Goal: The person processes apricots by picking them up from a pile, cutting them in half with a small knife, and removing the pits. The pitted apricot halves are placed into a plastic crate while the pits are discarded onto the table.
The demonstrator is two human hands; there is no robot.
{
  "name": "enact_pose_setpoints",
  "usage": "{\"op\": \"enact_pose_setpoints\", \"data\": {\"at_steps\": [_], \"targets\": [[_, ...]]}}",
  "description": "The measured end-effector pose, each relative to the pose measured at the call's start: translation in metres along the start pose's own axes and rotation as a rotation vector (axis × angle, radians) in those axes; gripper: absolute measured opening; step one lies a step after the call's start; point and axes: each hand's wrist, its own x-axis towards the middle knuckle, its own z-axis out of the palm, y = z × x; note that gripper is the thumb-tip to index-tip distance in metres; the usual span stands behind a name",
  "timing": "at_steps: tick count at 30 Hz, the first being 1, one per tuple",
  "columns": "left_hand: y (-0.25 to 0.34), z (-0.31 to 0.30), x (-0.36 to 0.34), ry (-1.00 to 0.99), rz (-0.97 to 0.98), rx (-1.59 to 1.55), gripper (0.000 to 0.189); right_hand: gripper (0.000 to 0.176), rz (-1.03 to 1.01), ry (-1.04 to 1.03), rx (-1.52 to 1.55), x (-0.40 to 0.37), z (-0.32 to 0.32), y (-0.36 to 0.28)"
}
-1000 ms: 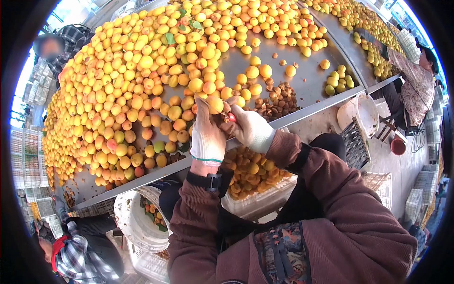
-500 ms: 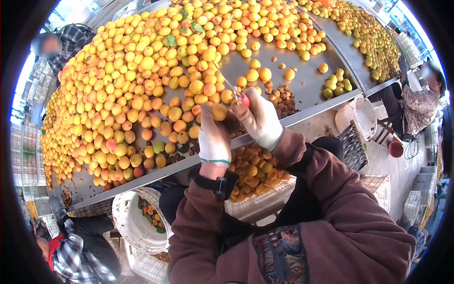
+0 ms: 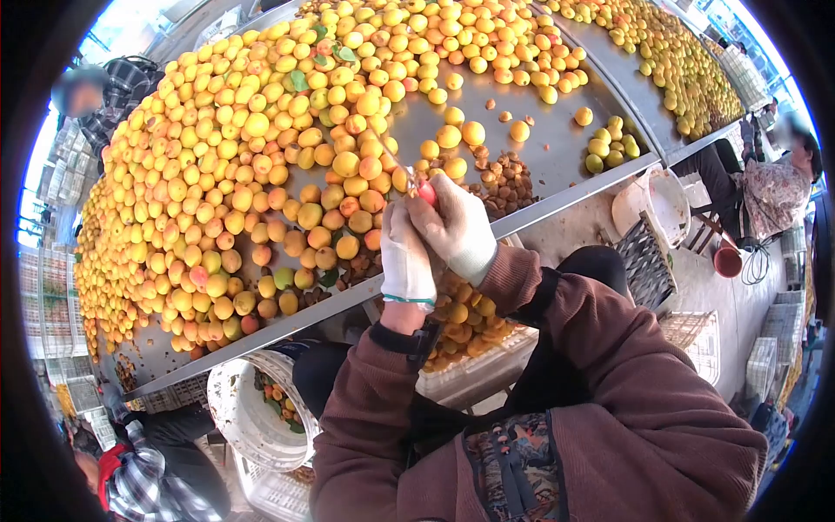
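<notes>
Both my hands wear white gloves and meet over the near edge of a metal table (image 3: pixel 557 205). My right hand (image 3: pixel 457 222) is closed around the red handle of a knife (image 3: pixel 424 190), whose thin blade points up and left over the fruit. My left hand (image 3: pixel 407 257) is closed beside it, palm inward; whatever it holds is hidden. Yellow-orange apricots (image 3: pixel 252 126) cover much of the table. A small pile of brown pits (image 3: pixel 507 181) lies beyond my right hand. Below my hands, a white crate (image 3: pixel 478 370) holds orange fruit pieces (image 3: pixel 465 322).
A white bucket (image 3: pixel 235 409) with fruit and leaves stands at lower left. Another bucket (image 3: pixel 665 204) and a dark woven basket (image 3: pixel 648 265) are at right. Seated people are at lower left (image 3: pixel 156 478) and right (image 3: pixel 778 191); another person (image 3: pixel 122 91) is at upper left.
My hands have come closer together and slightly lower, with the knife. The apricot that showed in my left hand is no longer visible. The view has shifted slightly.
</notes>
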Motion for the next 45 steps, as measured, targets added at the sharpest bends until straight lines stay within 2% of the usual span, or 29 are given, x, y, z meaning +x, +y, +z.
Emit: {"op": "enact_pose_setpoints", "data": {"at_steps": [2, 3, 5, 6, 9, 10, 11, 13, 14, 15, 17, 19, 21, 22, 26, 28, 29, 31, 32, 35, 36, 38, 39, 41, 43, 44, 45], "targets": [[0.011, 0.004, -0.003, 0.09, -0.297, -0.064, 0.026, 0.026, -0.113, -0.028, -0.086, -0.002, -0.003, 0.002], [0.01, -0.004, -0.002, 0.093, -0.304, -0.065, 0.026, 0.026, -0.107, -0.031, -0.087, -0.003, -0.005, 0.004], [0.009, -0.022, -0.003, -0.163, -0.515, -0.239, 0.026, 0.021, -0.327, -0.116, -0.229, -0.002, -0.009, 0.007], [0.009, -0.028, -0.003, -0.198, -0.605, -0.18, 0.027, 0.022, -0.381, -0.164, -0.276, -0.003, -0.01, 0.009], [0.013, -0.027, -0.004, -0.26, -0.671, -0.283, 0.026, 0.02, -0.362, -0.193, -0.146, -0.004, -0.015, 0.011], [0.01, -0.029, 0.002, -0.349, -0.587, -0.255, 0.026, 0.016, -0.185, -0.204, -0.007, -0.003, -0.016, 0.012], [0.008, -0.031, 0.006, -0.356, -0.582, -0.251, 0.026, 0.018, 0.032, -0.145, 0.274, -0.003, -0.009, 0.018], [0.007, -0.027, 0.008, -0.298, -0.467, -0.19, 0.034, 0.024, 0.212, -0.013, 0.667, 0.009, -0.004, 0.017], [0.009, -0.019, 0.001, -0.162, -0.314, 0.02, 0.036, 0.031, 0.355, -0.081, 0.777, 0.009, -0.011, 0.013], [0.011, -0.018, 0.0, -0.157, -0.307, 0.012, 0.036, 0.031, 0.352, -0.092, 0.773, 0.008, -0.017, 0.007], [0.016, -0.018, 0.002, -0.205, -0.467, -0.159, 0.037, 0.035, 0.468, -0.146, 0.691, 0.002, -0.024, -0.008], [0.014, -0.014, 0.001, -0.267, -0.411, -0.126, 0.04, 0.033, 0.399, -0.16, 0.622, 0.002, -0.019, -0.002], [0.011, -0.012, 0.0, -0.314, -0.414, -0.265, 0.043, 0.031, 0.297, -0.24, 0.531, 0.0, -0.017, 0.001], [0.01, -0.018, 0.001, -0.379, -0.396, -0.214, 0.039, 0.028, 0.192, -0.187, 0.405, 0.001, -0.015, 0.001], [-0.002, -0.023, 0.005, -0.332, -0.337, -0.251, 0.034, 0.024, 0.23, -0.166, 0.24, 0.002, -0.014, -0.002], [-0.002, -0.026, 0.008, -0.313, -0.329, -0.25, 0.033, 0.021, -0.025, -0.002, 0.364, 0.002, -0.004, 0.01], [0.0, -0.022, 0.005, -0.311, -0.328, -0.251, 0.033, 0.021, -0.025, -0.004, 0.364, 0.002, -0.005, 0.009], [0.005, -0.011, -0.002, -0.299, -0.351, -0.32, 0.036, 0.018, 0.107, -0.046, 0.461, 0.002, -0.011, 0.003], [0.003, -0.013, 0.0, -0.299, -0.35, -0.321, 0.036, 0.018, 0.066, -0.064, 0.314, 0.003, -0.013, 0.006], [0.0, -0.021, 0.005, -0.389, -0.401, -0.422, 0.039, 0.017, 0.154, -0.152, 0.338, 0.003, -0.019, -0.003], [0.001, -0.022, 0.004, -0.407, -0.398, -0.402, 0.039, 0.017, 0.152, -0.153, 0.337, 0.005, -0.019, 0.001], [0.007, -0.018, 0.001, -0.423, -0.393, -0.383, 0.039, 0.019, -0.015, -0.126, 0.231, 0.009, -0.017, 0.009], [0.009, -0.013, -0.002, -0.429, -0.378, -0.428, 0.04, 0.019, -0.015, -0.127, 0.23, 0.009, -0.018, 0.011], [0.007, -0.01, -0.003, -0.432, -0.363, -0.477, 0.041, 0.019, 0.147, -0.103, 0.565, 0.011, -0.018, 0.009], [0.004, -0.012, 0.0, -0.397, -0.326, -0.423, 0.042, 0.019, 0.109, -0.046, 0.636, 0.017, -0.014, 0.008], [0.004, -0.015, 0.004, -0.487, -0.341, -0.404, 0.038, 0.019, 0.098, -0.015, 0.651, 0.019, -0.014, 0.01], [0.003, -0.016, 0.006, -0.484, -0.339, -0.406, 0.038, 0.018, 0.087, 0.015, 0.666, 0.021, -0.015, 0.012]]}}
